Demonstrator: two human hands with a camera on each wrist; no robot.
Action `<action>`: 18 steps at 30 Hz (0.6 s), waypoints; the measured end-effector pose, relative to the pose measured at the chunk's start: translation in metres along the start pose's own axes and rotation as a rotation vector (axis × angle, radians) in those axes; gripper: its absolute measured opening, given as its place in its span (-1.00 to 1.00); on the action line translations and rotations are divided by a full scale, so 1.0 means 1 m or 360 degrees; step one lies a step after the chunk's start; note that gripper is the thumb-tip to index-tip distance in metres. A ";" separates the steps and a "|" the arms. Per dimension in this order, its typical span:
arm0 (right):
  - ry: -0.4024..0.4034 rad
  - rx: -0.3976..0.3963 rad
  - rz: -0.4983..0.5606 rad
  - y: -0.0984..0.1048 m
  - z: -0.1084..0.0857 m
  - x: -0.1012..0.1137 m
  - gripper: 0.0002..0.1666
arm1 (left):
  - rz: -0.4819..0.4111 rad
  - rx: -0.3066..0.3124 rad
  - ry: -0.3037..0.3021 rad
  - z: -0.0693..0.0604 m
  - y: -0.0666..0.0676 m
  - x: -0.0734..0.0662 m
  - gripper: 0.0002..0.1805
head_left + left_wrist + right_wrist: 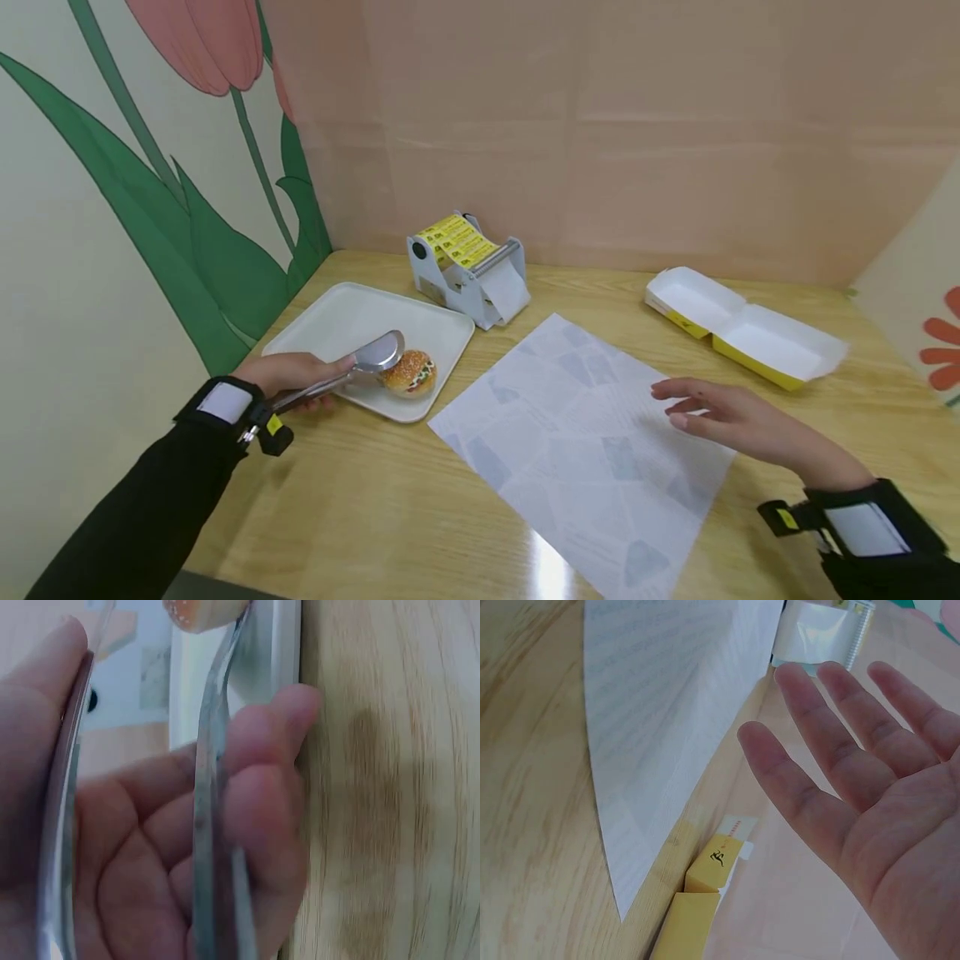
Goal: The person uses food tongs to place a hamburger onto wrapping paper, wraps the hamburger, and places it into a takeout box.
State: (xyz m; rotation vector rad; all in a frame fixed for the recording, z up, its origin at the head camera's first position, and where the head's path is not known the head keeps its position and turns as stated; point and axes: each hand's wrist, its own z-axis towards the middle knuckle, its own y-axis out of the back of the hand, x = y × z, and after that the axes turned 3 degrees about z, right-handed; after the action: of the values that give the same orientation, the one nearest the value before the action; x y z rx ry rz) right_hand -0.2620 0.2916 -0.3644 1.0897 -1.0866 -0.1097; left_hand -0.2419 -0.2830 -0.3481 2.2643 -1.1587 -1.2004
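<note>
My left hand (294,375) holds a pair of metal tongs (381,352) over the near edge of a white tray (360,304). A small sesame-bun burger (411,375) sits at the tray's right side, with the tongs' upper paddle against or just above its left. In the left wrist view the two tong arms (206,780) are spread, one along the thumb and one in the fingers; the burger (202,613) shows at their far end. My right hand (731,417) hovers over the right part of a patterned paper sheet (570,433), fingers extended, holding nothing.
A label dispenser (468,271) with a yellow sticker roll stands behind the tray. An opened yellow-and-white carton (772,337) lies at the back right of the wooden table (360,508). A pinkish-brown panel (600,133) rises behind, and a tulip-painted wall (75,275) borders the left.
</note>
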 end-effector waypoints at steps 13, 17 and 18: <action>0.0028 -0.0019 -0.0010 0.000 -0.003 0.001 -0.57 | 0.0337 -0.0127 -0.0025 0.006 -0.012 -0.014 -0.29; 0.0060 -0.0036 -0.0032 0.000 -0.005 -0.003 -0.56 | 0.0330 -0.0150 -0.0090 0.009 -0.015 -0.012 -0.34; 0.0056 -0.0040 -0.0027 0.000 -0.006 -0.004 -0.56 | 0.0335 -0.0159 -0.0109 0.010 -0.015 -0.012 -0.35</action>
State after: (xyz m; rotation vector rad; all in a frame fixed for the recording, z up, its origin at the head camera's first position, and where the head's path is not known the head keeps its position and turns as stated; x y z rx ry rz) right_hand -0.2596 0.2977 -0.3667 1.0747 -1.0423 -0.1169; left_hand -0.2458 -0.2630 -0.3566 1.9868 -1.2958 -1.2314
